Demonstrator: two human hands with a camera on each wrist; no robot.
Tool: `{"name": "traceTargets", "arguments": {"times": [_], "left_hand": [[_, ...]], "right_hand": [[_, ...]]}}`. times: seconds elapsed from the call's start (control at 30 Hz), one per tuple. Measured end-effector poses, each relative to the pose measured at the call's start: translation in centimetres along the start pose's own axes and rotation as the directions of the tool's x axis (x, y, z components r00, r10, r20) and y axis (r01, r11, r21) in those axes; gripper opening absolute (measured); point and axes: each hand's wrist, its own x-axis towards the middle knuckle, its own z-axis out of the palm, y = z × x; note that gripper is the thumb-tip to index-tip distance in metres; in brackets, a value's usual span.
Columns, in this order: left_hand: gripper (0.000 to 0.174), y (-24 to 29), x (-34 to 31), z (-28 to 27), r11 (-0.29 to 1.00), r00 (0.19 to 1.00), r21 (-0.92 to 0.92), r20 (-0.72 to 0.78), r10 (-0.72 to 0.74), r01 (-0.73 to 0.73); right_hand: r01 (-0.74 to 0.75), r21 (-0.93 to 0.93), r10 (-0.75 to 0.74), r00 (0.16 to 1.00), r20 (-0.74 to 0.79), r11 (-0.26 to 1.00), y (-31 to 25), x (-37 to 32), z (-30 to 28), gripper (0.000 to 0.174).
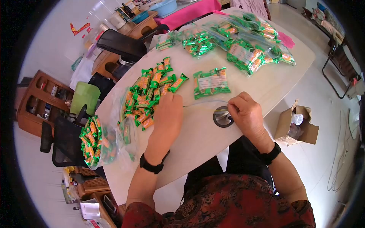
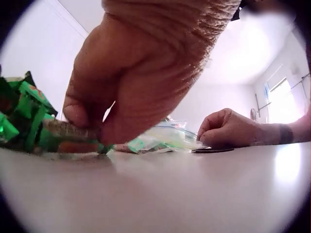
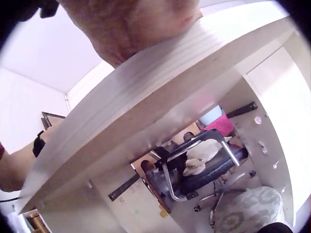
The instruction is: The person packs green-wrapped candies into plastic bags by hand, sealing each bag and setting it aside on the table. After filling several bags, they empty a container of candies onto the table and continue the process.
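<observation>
My left hand (image 1: pixel 167 116) is at the near edge of a heap of green-and-orange wrapped snacks (image 1: pixel 146 89). In the left wrist view its thumb and fingertips close on a wrapped snack (image 2: pixel 73 138) low on the table. My right hand (image 1: pixel 247 114), fingers curled, pinches the edge of a clear zip bag (image 1: pixel 205 102) lying between the hands. In the right wrist view, the right hand (image 3: pixel 141 29) appears above the table edge, its fingertips hidden. A filled bag of snacks (image 1: pixel 211 83) lies just beyond the zip bag.
Several filled bags (image 1: pixel 245 55) crowd the table's far end. An open bag of snacks (image 1: pixel 91 142) sits at the left edge beside clear plastic bags (image 1: pixel 127 140). A black-rimmed round hole (image 1: pixel 222 117) is by my right hand. A cardboard box (image 1: pixel 296 123) stands on the floor.
</observation>
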Motion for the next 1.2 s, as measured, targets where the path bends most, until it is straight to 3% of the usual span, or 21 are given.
{"name": "traceTargets", "arguments": {"times": [0.07,0.1,0.17,0.2,0.27,0.3,0.37,0.63,0.7,0.83,0.9,1.0,1.2], "left_hand": [[0.009,0.6,-0.7,-1.6,0.998,0.981,-0.059,-0.196,-0.006,-0.005],[0.009,1.2,-1.1,-2.6,0.998,0.982,-0.056,-0.190,-0.004,-0.007],[0.016,2.3,-2.0,-4.2,0.941,0.934,-0.325,-0.357,-0.028,-0.096],[0.016,2.8,-2.7,-4.4,0.942,0.936,-0.323,-0.351,-0.025,-0.096],[0.022,3.8,-3.7,-4.6,0.815,0.965,-0.564,-0.260,-0.021,-0.134],[0.022,4.3,-3.6,-4.4,0.816,0.967,-0.562,-0.256,-0.020,-0.132],[0.024,5.3,-3.5,-3.7,0.790,0.957,-0.547,-0.229,0.177,-0.277],[0.022,5.7,-1.5,-1.2,0.877,0.945,-0.355,-0.174,0.277,-0.323],[0.016,5.4,-0.8,-0.8,0.886,0.903,-0.217,-0.229,0.363,-0.410],[0.012,5.0,1.0,-0.1,0.874,0.854,-0.120,-0.308,0.419,-0.472],[0.007,4.6,1.7,0.4,0.861,0.796,0.081,-0.345,0.498,-0.503],[0.008,4.5,2.5,1.1,0.844,0.736,0.165,-0.425,0.527,-0.510],[0.013,3.8,2.1,1.3,0.855,0.757,0.122,-0.415,0.505,-0.504]], "right_hand": [[0.007,0.016,-0.006,1.000,-0.027,1.000,0.1,0.0,0.0,0.004],[0.001,0.021,0.000,1.000,-0.027,1.000,0.2,0.1,0.0,0.004],[-0.045,0.080,0.048,0.998,-0.042,0.996,0.3,0.2,0.1,0.004],[-0.050,0.085,0.054,0.998,-0.042,0.995,0.2,0.2,0.1,0.004],[-0.071,0.135,0.077,0.996,-0.044,0.988,0.2,0.4,-0.1,0.005],[-0.074,0.139,0.081,0.996,-0.043,0.988,0.2,0.4,-0.1,0.005],[-0.097,0.161,0.105,0.993,-0.044,0.982,0.2,0.4,-0.1,0.005],[-0.085,0.183,0.099,0.993,-0.068,0.979,0.3,0.3,-0.1,0.005],[-0.084,0.192,0.099,0.993,-0.070,0.978,0.2,0.3,-0.2,0.005],[-0.089,0.193,0.102,0.993,-0.058,0.977,0.1,0.3,-0.3,0.004],[-0.064,0.192,0.077,0.995,-0.062,0.979,0.1,0.3,-0.3,0.004],[-0.067,0.165,0.075,0.996,-0.044,0.984,0.0,0.4,-0.3,0.005],[-0.105,0.155,0.108,0.994,-0.015,0.982,-0.1,0.3,-0.5,0.005]]}}
